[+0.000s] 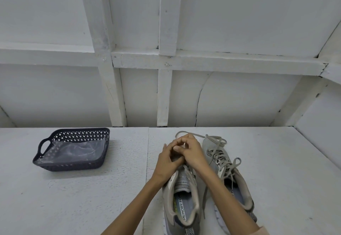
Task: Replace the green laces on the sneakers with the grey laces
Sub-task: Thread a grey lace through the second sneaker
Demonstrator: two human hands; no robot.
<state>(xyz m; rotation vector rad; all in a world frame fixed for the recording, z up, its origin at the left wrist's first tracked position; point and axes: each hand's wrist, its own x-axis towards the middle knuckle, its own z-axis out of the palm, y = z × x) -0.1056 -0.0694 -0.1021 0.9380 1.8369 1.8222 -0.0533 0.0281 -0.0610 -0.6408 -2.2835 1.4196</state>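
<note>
Two bare forearms reach forward side by side, the left hand (168, 159) and right hand (192, 151) meeting with fingers curled, the right pinching a grey lace (198, 135), the left's grip unclear.

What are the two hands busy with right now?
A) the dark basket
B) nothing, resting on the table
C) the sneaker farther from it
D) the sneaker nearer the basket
D: the left hand and right hand meet over the front of the sneaker nearer the basket, fingers on its grey lace.
</note>
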